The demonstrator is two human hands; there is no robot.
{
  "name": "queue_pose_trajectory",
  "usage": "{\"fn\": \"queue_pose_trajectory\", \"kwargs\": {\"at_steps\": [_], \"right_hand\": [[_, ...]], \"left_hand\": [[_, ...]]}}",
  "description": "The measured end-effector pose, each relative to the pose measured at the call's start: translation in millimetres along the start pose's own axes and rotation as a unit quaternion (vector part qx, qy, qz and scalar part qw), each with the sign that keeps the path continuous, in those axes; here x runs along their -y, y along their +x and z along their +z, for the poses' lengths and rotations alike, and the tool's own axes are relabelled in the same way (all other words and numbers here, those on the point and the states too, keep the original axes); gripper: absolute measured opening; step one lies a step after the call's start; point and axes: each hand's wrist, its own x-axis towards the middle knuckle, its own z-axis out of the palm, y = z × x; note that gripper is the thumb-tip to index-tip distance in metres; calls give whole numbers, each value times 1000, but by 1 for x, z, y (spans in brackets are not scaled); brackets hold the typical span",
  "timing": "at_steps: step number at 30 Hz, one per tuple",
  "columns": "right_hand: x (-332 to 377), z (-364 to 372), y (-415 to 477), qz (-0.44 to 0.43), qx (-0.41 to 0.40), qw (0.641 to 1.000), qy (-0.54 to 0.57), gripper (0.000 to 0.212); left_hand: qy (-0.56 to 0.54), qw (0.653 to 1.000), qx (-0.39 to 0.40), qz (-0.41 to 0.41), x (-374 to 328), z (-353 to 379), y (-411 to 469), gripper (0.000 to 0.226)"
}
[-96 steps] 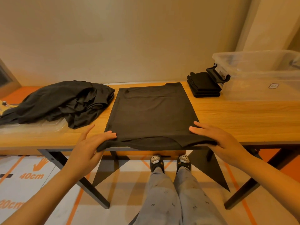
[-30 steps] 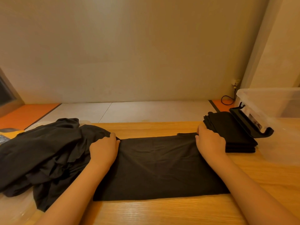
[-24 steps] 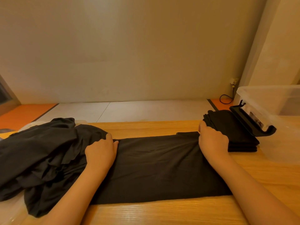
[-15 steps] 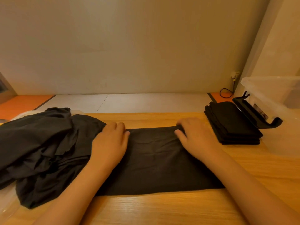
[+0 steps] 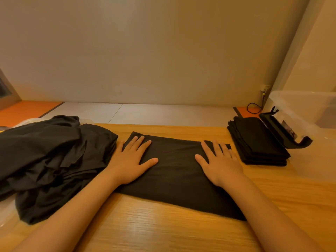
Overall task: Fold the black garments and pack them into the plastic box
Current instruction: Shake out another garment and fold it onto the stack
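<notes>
Black garment pile (image 5: pixel 51 157): lies loose at the left of the table (image 5: pixel 163 231), apparently stock waiting to be folded. The frame edge cuts off its left side. A clear item (image 5: pixel 6 213) beneath it cannot be identified.

Folded garment (image 5: pixel 174 171): a long band lying flat at the table centre, between the pile and the finished stack. The layers cannot be counted in the uniform black. The right forearm hides its near right corner.

Plastic box (image 5: pixel 300 108): stands far right and is cut off by the frame. Its cloudy wall hides any contents. A black latch (image 5: pixel 285 132) projects from its left side.

Folded stack (image 5: pixel 258 142): sits just beside the box on its left, probably staged for a short transfer.

Left hand (image 5: pixel 131 160) and right hand (image 5: pixel 220 162): both lie flat with fingers straight and spread, one on each end of the band, gripping nothing. The likely purpose is to smooth the fabric and set the crease.
</notes>
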Motion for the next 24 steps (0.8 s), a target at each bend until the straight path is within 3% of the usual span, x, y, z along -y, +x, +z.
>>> {"fn": "queue_pose_trajectory", "kwargs": {"at_steps": [3,6,9,11,13,15,17,21,24], "right_hand": [[-3,-3,-43,28,29,998,-41,73],[-7,-8,-87,24,48,997,-47,80],[-5,-16,-94,-52,-31,997,-39,75],[5,-13,-82,-156,-77,985,-18,67],[13,-4,-68,-248,-65,967,-8,59],[12,6,-61,-262,-39,964,-3,55],[9,13,-63,-223,-24,975,7,55],[17,24,-94,-122,-13,992,6,63],[22,26,-103,-105,-55,993,20,63]], "left_hand": [[42,995,8,85,9,-15,12,93],[136,982,-90,99,2,-39,14,63],[17,986,-164,36,-45,-44,-18,49],[-34,991,-122,-43,-83,-29,-48,59],[-38,990,-40,-126,-106,-11,-67,75],[-24,985,14,-168,-111,5,-75,85],[-8,990,24,-135,-101,9,-70,89],[-9,998,41,40,-69,-5,-52,104],[-11,998,1,56,-67,-9,-54,78]]}}
